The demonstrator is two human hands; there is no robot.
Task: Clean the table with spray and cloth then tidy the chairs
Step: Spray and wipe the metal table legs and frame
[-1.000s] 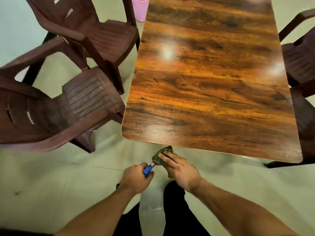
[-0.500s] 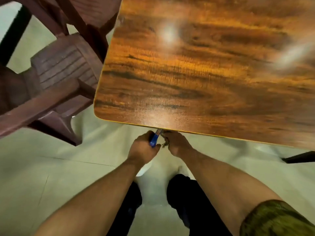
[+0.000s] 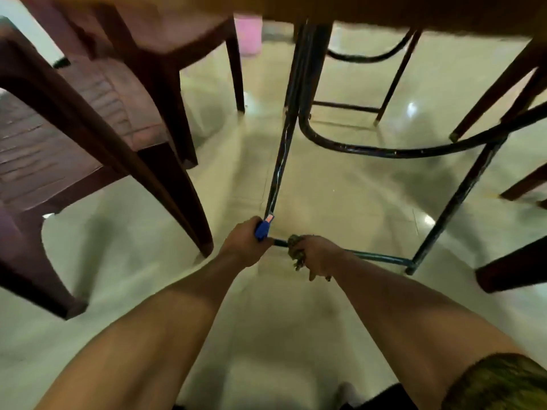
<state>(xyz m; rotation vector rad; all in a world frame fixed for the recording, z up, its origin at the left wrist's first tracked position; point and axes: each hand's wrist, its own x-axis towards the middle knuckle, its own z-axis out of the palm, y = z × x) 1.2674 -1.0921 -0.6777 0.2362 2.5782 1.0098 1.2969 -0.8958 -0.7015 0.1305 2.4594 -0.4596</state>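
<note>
Head view: low position under the table (image 3: 384, 7)

Left hand (image 3: 245, 247) is wrapped round a blue spray bottle (image 3: 262, 230). Right hand (image 3: 319, 255) clutches a bunched cloth (image 3: 296, 251) at the frame's low bar (image 3: 379, 257); contact with the bar cannot be confirmed. The nearest chair (image 3: 35, 161) has a leg just left of the left hand. Open floor (image 3: 340, 196) lies between the frame's legs. A pink bucket (image 3: 248, 37) stands farthest off.

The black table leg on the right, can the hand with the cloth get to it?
Probably yes. The right hand holds the cloth at the low bar, which runs bare to that leg; nothing shows in between.
</note>
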